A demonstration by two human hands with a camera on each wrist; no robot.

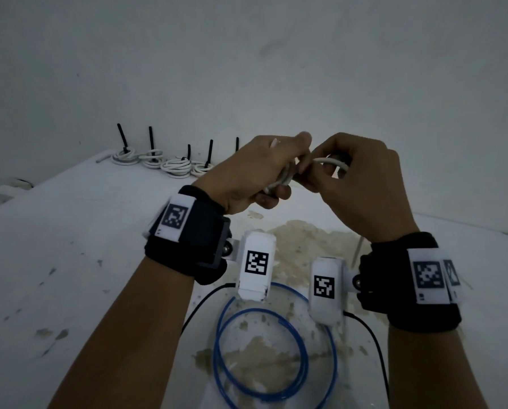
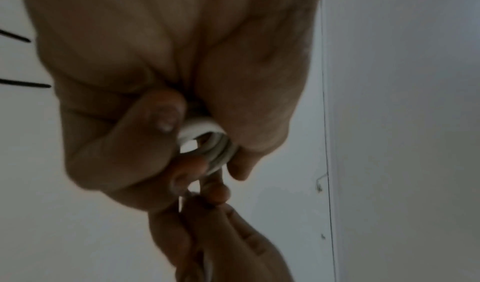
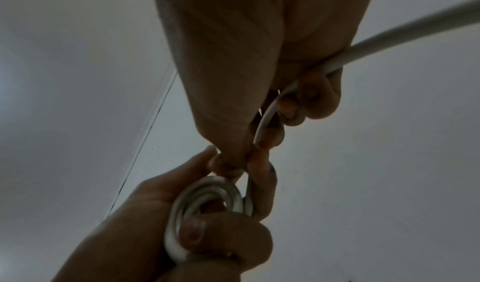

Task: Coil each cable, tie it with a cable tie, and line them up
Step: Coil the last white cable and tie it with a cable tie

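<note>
Your left hand [image 1: 255, 172] grips the white cable [image 3: 207, 204] coil.
Your right hand [image 1: 356, 184], just right, pinches its loose run leading rightward.

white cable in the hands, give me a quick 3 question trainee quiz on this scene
1. True or false: the white cable being coiled rests flat on the table.
2. Which hand grips the finished loops of the coil? A) left hand B) right hand C) neither
3. Fill in: the loose cable lying on the table near the person, under the wrists, is ____ in colour.

Key
1. False: both hands hold it up above the table.
2. A: in the right wrist view the left hand's thumb presses on the loops, while the right hand feeds the free strand.
3. Blue: the blue cable lies in open loops with no tie visible on it, unlike the tied coils at the far edge.
</note>
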